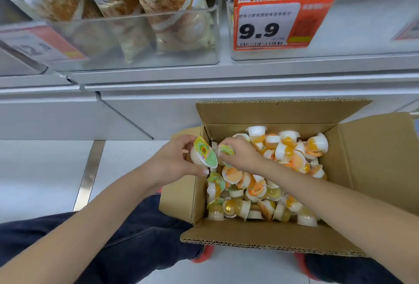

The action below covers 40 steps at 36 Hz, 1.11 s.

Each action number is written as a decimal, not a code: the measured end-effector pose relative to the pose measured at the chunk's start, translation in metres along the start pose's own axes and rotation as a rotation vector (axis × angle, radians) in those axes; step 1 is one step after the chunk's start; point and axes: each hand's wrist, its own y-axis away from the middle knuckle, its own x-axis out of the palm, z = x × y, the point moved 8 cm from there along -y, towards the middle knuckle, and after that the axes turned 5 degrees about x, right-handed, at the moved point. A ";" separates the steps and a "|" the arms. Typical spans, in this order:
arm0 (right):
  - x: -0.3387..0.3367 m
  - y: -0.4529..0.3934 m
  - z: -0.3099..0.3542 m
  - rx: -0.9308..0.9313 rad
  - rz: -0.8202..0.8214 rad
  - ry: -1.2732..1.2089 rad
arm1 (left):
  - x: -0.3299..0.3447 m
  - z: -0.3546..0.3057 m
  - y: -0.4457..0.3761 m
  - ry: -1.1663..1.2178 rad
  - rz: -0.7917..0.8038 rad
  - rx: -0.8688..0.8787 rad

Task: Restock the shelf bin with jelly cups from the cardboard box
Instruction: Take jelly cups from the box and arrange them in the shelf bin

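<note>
An open cardboard box (344, 154) stands on the floor, filled with several small jelly cups (288, 147) in white, orange and yellow. My left hand (174, 161) grips one jelly cup with a green and yellow lid (204, 153) at the box's left wall. My right hand (240, 154) reaches into the box's left part and pinches another cup with a green lid (226, 149). Above, the clear shelf bin (362, 22) with the orange 9.9 price tag (272, 25) holds yellowish items at its top edge.
A second clear bin (136, 41) to the left holds bagged snacks. The white shelf ledge (204, 79) runs between the bins and the box. My knees in dark trousers (136, 233) and red shoes (204, 254) flank the box on the pale floor.
</note>
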 end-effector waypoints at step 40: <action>-0.194 0.184 0.072 -0.456 -0.192 -0.453 | 0.113 -0.165 0.009 1.001 0.325 0.018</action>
